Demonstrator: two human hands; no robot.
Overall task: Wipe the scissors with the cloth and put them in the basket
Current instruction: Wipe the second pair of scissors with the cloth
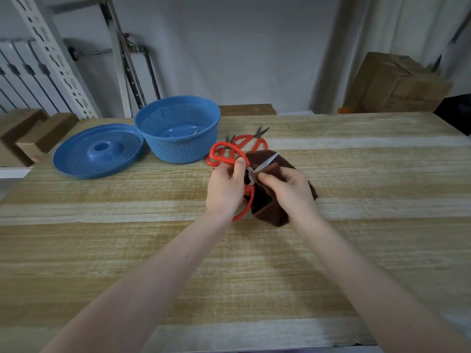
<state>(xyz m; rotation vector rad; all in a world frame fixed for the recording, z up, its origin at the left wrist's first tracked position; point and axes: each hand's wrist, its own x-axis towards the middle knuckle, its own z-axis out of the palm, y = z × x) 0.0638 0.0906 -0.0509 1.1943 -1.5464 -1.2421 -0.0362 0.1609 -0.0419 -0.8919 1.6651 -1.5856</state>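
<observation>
Your left hand (224, 189) grips the scissors (266, 163), blade running up-right into the cloth (267, 210) your right hand (288, 192) pinches; the basket (175, 151) lies left.

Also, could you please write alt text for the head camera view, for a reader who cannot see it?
Over a wooden table, the left hand grips red-handled scissors while the right hand holds a brown cloth against their blade. More red scissors lie just behind, beside a blue basket and its lid.
</observation>
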